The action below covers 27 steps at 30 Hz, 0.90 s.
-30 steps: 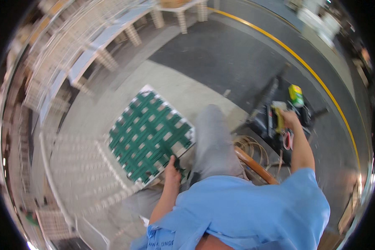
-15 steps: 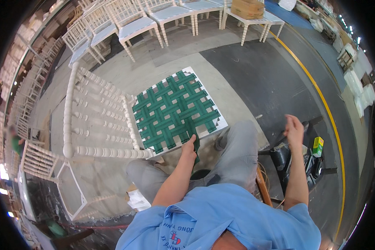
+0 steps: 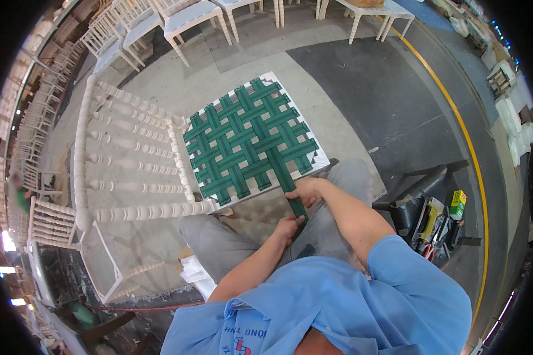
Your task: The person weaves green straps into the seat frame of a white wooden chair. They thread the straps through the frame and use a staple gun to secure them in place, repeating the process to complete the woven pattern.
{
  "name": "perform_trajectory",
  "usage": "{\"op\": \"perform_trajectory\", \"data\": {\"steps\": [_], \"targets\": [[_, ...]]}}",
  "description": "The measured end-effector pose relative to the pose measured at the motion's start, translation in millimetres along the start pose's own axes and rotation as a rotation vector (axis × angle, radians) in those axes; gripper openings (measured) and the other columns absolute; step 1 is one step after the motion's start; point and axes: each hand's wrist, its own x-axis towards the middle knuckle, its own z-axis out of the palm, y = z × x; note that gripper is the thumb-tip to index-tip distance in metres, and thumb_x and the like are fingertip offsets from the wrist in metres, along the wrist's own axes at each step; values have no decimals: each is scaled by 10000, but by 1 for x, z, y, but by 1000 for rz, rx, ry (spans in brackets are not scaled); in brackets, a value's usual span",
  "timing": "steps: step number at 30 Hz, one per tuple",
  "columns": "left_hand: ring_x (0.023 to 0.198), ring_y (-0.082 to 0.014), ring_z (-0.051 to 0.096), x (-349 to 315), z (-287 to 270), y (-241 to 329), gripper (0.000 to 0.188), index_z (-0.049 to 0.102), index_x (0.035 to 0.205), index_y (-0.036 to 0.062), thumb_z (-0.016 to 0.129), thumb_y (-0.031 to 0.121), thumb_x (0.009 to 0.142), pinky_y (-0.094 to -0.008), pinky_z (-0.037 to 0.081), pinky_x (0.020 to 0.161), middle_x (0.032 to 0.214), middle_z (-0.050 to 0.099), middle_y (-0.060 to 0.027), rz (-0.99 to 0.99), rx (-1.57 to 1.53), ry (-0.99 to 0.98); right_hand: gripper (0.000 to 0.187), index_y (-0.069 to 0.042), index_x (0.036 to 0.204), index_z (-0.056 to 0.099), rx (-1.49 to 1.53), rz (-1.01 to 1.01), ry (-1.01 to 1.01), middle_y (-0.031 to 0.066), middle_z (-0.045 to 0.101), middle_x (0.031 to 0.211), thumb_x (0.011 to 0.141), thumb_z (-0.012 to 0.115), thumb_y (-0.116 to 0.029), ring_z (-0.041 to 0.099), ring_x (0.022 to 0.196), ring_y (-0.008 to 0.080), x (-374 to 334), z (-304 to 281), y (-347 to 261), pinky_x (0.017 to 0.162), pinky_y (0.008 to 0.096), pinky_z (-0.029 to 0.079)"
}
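A white chair frame with turned spindles stands before me, its back toward the left. Green webbing is woven in a crisscross over the seat. One loose green webbing strap runs from the weave over the near seat edge toward my lap. My right hand pinches this strap just off the seat edge. Closer to my body, my left hand is closed on the strap's lower part. The strap looks taut between the weave and my hands, and its tail is hidden below my left hand.
On my right, a dark tool holder carries red-handled pliers, a yellow-handled tool and a green-yellow box. More white chairs line the far side. Another chair frame lies at the left.
My right hand has come in from the tool side and taken hold of the strap. My left hand has slid down the strap toward my lap. The view has shifted slightly.
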Motion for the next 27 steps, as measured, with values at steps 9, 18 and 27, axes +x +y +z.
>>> {"op": "perform_trajectory", "data": {"steps": [9, 18, 27], "targets": [[801, -239, 681, 27, -30, 2, 280, 697, 1136, -9, 624, 233, 1018, -375, 550, 739, 943, 721, -95, 250, 688, 332, 406, 51, 1181, 677, -436, 77, 45, 191, 725, 1023, 1024, 622, -320, 743, 692, 324, 44, 21, 3, 570, 415, 611], [774, -247, 671, 74, -48, 47, 434, 601, 1227, 20, 456, 401, 1078, -411, 585, 739, 994, 713, -120, -205, -792, -104, 277, -13, 1147, 734, -548, 92, 128, 188, 749, 1068, 939, 625, -160, 754, 902, 284, 108, 20, 28, 744, 436, 592], [822, -264, 692, 111, -43, 72, 354, 664, 1178, 99, 558, 391, 1007, -432, 605, 764, 1035, 720, -126, -330, -967, 31, 267, -17, 1133, 729, -535, 263, 102, 183, 750, 1056, 943, 617, -168, 753, 900, 284, 160, 46, 31, 747, 438, 591]]}}
